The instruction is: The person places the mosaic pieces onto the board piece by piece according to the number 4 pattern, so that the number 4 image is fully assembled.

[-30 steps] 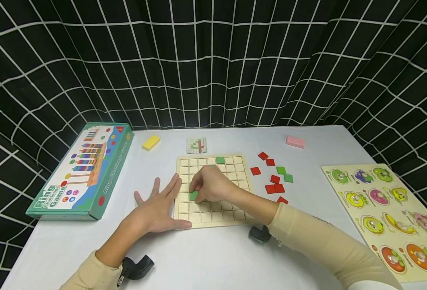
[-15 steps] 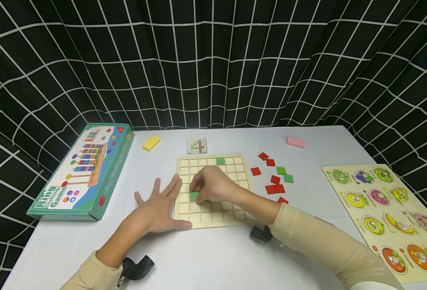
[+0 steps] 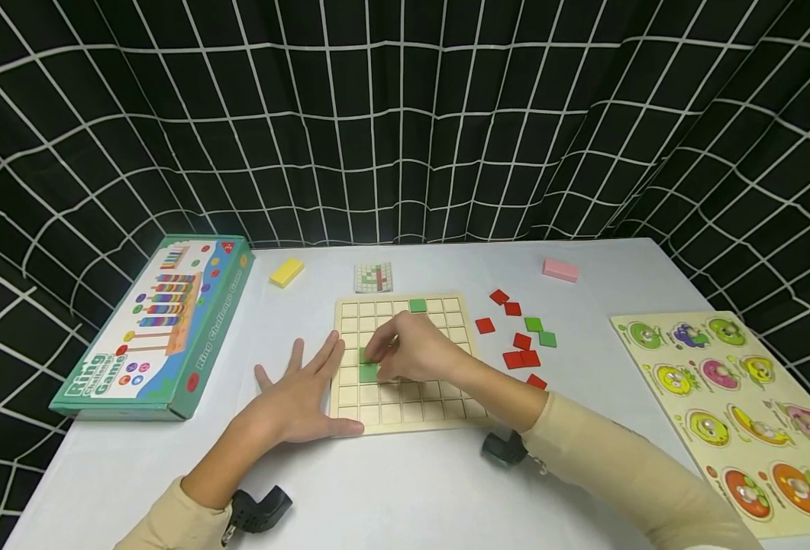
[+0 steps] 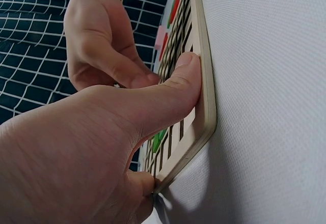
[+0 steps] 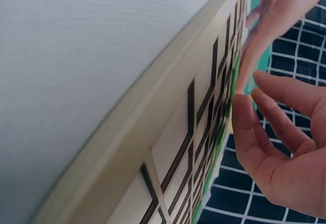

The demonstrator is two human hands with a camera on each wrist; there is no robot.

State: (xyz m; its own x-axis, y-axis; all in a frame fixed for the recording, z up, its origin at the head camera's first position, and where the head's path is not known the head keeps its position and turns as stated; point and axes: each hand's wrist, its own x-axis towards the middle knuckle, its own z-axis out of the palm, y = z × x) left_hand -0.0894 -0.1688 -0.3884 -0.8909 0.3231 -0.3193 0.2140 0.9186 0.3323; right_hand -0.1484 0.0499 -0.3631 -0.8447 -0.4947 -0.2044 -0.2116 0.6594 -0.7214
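Note:
A pale wooden grid board (image 3: 405, 416) lies on the white table. Spread at its left side, my left hand (image 3: 298, 397) rests its fingertips on the left edge and its thumb on the front edge. My right hand (image 3: 414, 347) is over the left-middle cells, fingers bent loosely, with a gap between thumb and fingers. Beside its fingertips, a green square tile (image 3: 368, 373) fills one cell, and another green tile behind it is partly covered. One more green tile sits in the far row. In the right wrist view the right thumb (image 5: 243, 112) and fingers are apart, no tile between them.
Loose red tiles (image 3: 512, 308) and two green tiles (image 3: 547, 338) lie right of the board. A small pattern card (image 3: 373, 277) is behind it. Around are a yellow block (image 3: 286, 271), a pink block (image 3: 559, 270), a game box (image 3: 157, 328) and a fruit puzzle board (image 3: 734, 420).
My right hand has shifted slightly right and its fingers have loosened, uncovering more of the green tiles. The left hand has stayed in place.

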